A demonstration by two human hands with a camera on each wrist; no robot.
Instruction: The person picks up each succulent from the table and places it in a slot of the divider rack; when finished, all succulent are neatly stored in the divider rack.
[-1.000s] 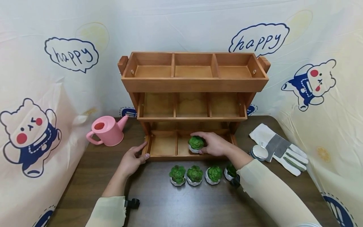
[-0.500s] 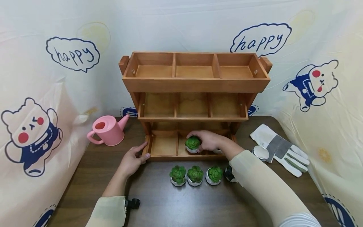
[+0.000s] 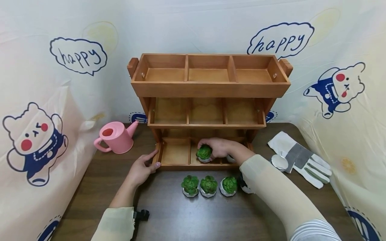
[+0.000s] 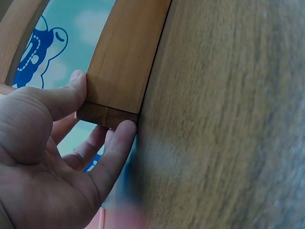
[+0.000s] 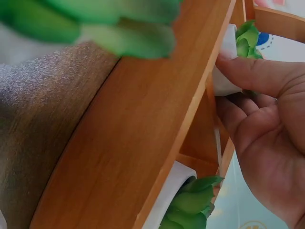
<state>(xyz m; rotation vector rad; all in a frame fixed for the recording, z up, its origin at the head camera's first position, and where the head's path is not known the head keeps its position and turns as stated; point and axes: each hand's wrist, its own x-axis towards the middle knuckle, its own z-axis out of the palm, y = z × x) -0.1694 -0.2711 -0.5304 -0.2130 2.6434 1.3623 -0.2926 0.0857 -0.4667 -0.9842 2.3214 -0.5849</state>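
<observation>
A three-tier wooden shelf (image 3: 211,89) with divided trays stands on the table. At the front left corner of its bottom tray (image 3: 173,168), my left hand (image 3: 141,170) holds on, thumb along the top edge and fingertips against the end in the left wrist view. My right hand (image 3: 219,148) pinches a small potted succulent (image 3: 204,152) by its white pot, down inside the middle compartment of that tray. Another potted succulent (image 5: 190,202) sits in the right compartment, mostly hidden by my forearm in the head view.
In front of the shelf stand more succulents (image 3: 208,186) in a row, one partly covered by my right wrist. A pink watering can (image 3: 116,138) is at the left. To the right lie a work glove (image 3: 298,157) and a round silvery thing (image 3: 279,162).
My right hand has moved slightly left with the succulent and lowered it in the middle compartment. The left hand has stayed at the tray corner.
</observation>
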